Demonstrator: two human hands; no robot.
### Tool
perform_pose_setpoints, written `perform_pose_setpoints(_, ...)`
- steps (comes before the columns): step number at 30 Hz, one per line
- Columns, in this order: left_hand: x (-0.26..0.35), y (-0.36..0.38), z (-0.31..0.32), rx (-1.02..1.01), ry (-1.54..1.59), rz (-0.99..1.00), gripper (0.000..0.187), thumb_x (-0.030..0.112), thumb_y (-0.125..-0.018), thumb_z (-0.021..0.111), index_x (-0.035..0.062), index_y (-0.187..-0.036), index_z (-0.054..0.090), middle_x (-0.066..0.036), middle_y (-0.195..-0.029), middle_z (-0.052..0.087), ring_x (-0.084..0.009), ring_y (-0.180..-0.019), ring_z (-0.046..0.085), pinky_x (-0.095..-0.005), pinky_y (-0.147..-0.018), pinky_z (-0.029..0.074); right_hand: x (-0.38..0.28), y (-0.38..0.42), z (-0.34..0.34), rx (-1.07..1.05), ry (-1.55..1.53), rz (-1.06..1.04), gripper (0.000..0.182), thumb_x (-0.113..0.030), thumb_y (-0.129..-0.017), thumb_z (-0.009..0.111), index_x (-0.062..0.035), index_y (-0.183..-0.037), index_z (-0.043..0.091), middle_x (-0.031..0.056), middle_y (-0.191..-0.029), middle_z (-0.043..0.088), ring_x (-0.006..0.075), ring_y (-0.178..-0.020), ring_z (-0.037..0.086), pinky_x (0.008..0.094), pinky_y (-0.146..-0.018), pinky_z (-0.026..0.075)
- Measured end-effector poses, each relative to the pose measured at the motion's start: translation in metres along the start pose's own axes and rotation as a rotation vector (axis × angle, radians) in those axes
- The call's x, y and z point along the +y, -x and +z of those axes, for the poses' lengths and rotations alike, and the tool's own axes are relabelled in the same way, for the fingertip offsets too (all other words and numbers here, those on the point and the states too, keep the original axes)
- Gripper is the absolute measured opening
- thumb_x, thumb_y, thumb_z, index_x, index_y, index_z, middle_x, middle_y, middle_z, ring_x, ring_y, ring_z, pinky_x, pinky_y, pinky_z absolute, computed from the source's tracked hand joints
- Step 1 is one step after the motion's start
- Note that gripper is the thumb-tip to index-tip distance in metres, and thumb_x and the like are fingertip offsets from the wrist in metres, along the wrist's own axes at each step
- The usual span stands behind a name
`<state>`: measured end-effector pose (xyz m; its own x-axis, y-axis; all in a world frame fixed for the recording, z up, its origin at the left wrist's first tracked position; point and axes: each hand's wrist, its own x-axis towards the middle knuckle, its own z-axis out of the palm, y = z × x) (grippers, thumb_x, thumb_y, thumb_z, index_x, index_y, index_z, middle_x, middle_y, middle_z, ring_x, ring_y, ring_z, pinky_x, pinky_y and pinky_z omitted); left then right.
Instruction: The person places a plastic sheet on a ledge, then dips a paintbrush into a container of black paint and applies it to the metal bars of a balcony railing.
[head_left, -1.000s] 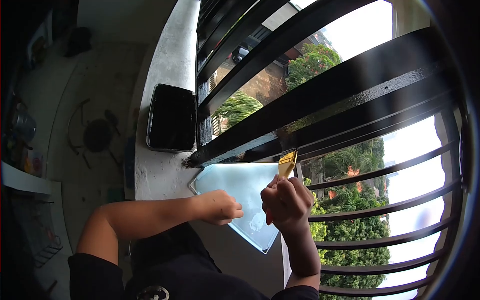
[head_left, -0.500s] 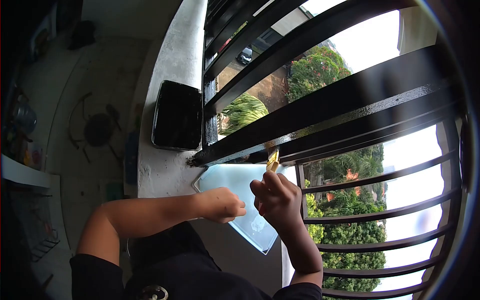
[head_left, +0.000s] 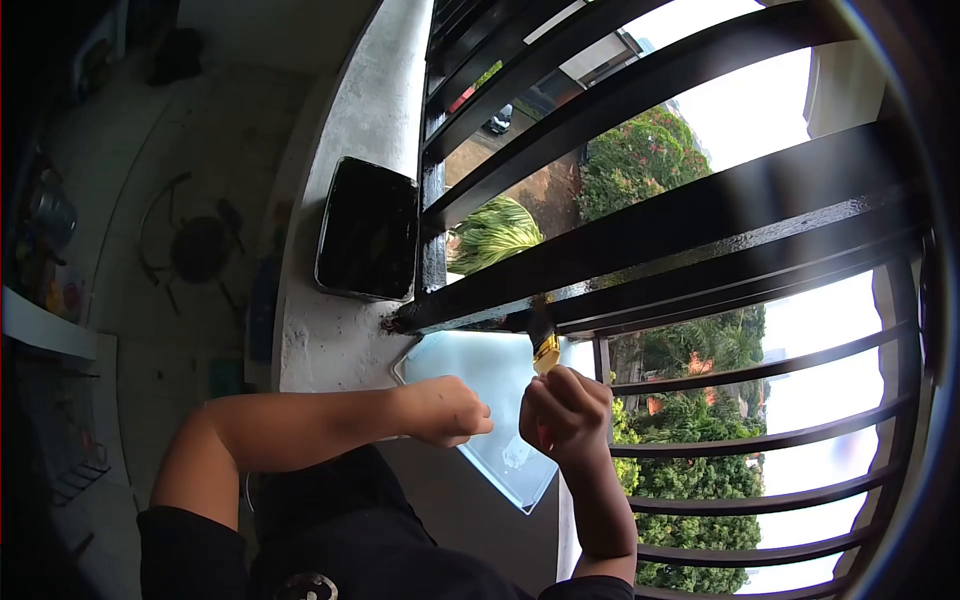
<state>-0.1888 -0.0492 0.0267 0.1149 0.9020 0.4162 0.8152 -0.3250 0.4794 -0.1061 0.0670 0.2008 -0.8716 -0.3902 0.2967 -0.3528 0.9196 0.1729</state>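
Observation:
My right hand is closed around a paintbrush with a gold ferrule. Its black bristles touch the underside of a thick, glossy black railing bar, near where the bar meets the wall ledge. My left hand rests as a loose fist on the ledge, next to a pale blue sheet laid under the bar. It holds nothing that I can see.
A black tray of paint sits on the white concrete ledge beside a vertical black post. More black bars run right, with trees beyond. A floor with a fan-like object lies far below on the left.
My right hand has drawn the brush leftward along the bar toward the ledge and turned it. The view has shifted a little. My left hand stays put.

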Motion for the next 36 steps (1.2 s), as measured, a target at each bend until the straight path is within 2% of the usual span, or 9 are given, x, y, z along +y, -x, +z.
perform_pose_setpoints(8,0.002,0.002,-0.010,0.008,0.070,0.001,0.006,0.010,-0.083,0.065,0.0067,-0.083,0.060,-0.011,-0.080,0.064,-0.0334,-0.077,0.067,-0.0458,-0.065,0.054,0.000,-0.002,0.003,-0.019,0.031,-0.007,0.029,-0.019,-0.051,0.073,-0.0139,-0.074,0.057,0.0008,-0.077,0.043,0.0142,-0.059,0.051,0.0308,-0.049,0.045)
perform_pose_setpoints(11,-0.001,0.000,-0.008,0.016,0.069,-0.003,0.009,0.010,-0.082,0.066,0.0073,-0.086,0.059,-0.009,-0.080,0.062,-0.0323,-0.077,0.067,-0.0455,-0.065,0.054,0.008,-0.010,-0.027,0.348,0.121,-0.074,0.027,0.007,-0.059,0.070,-0.0077,-0.062,0.048,0.0037,-0.070,0.047,0.0138,-0.047,0.048,0.0283,-0.041,0.038)
perform_pose_setpoints(14,-0.001,0.001,-0.007,0.018,0.075,0.002,0.013,0.010,-0.081,0.068,0.0079,-0.088,0.058,-0.008,-0.079,0.061,-0.0314,-0.077,0.067,-0.0452,-0.065,0.053,0.015,-0.023,-0.040,0.539,0.245,-0.087,0.030,0.011,-0.063,0.069,-0.0063,-0.061,0.045,0.0062,-0.072,0.048,0.0141,-0.046,0.048,0.0282,-0.040,0.036)
perform_pose_setpoints(17,-0.001,0.001,-0.011,0.030,0.077,0.001,0.010,0.010,-0.082,0.067,0.0069,-0.087,0.059,-0.009,-0.080,0.062,-0.0329,-0.076,0.067,-0.0457,-0.065,0.054,0.007,-0.018,-0.039,0.289,0.174,-0.101,0.024,0.012,-0.064,0.068,-0.0050,-0.063,0.051,0.0055,-0.073,0.048,0.0130,-0.044,0.047,0.0268,-0.039,0.034)
perform_pose_setpoints(22,0.000,0.001,-0.009,0.066,0.116,-0.021,0.008,0.008,-0.082,0.066,0.0058,-0.087,0.060,-0.010,-0.079,0.064,-0.0350,-0.074,0.067,-0.0465,-0.064,0.053,0.009,-0.023,-0.054,0.439,0.153,-0.059,0.024,0.013,-0.062,0.068,-0.0040,-0.065,0.052,0.0054,-0.072,0.046,0.0125,-0.044,0.046,0.0282,-0.039,0.034)
perform_pose_setpoints(24,0.000,0.001,-0.009,0.016,0.076,-0.035,0.015,0.010,-0.082,0.068,0.0078,-0.094,0.060,-0.008,-0.081,0.063,-0.0313,-0.078,0.068,-0.0454,-0.064,0.053,0.006,-0.030,-0.050,0.452,0.261,-0.072,0.026,0.013,-0.062,0.068,-0.0047,-0.064,0.050,0.0054,-0.069,0.044,0.0130,-0.045,0.047,0.0289,-0.040,0.034)
perform_pose_setpoints(28,-0.001,0.002,-0.008,0.019,0.068,-0.044,0.015,0.010,-0.082,0.068,0.0076,-0.094,0.059,-0.008,-0.080,0.063,-0.0314,-0.077,0.067,-0.0452,-0.064,0.053,0.004,-0.025,-0.055,0.255,0.159,-0.040,0.030,0.014,-0.063,0.069,-0.0066,-0.062,0.047,0.0054,-0.068,0.043,0.0138,-0.046,0.047,0.0293,-0.040,0.035)
perform_pose_setpoints(33,-0.002,0.003,-0.006,0.056,0.084,-0.025,0.012,0.009,-0.082,0.066,0.0071,-0.088,0.057,-0.009,-0.078,0.062,-0.0321,-0.076,0.067,-0.0450,-0.064,0.053,0.006,-0.035,-0.062,0.468,0.305,-0.046,0.033,0.013,-0.064,0.070,-0.0076,-0.062,0.045,0.0032,-0.068,0.038,0.0135,-0.046,0.047,0.0311,-0.041,0.035)
perform_pose_setpoints(36,-0.001,0.003,-0.005,0.052,0.086,-0.032,0.011,0.009,-0.082,0.066,0.0069,-0.087,0.057,-0.009,-0.078,0.062,-0.0324,-0.076,0.067,-0.0453,-0.064,0.053,0.005,-0.033,-0.055,0.232,0.174,-0.014,0.033,0.008,-0.063,0.075,-0.0084,-0.066,0.046,0.0033,-0.070,0.038,0.0141,-0.052,0.048,0.0329,-0.045,0.039)
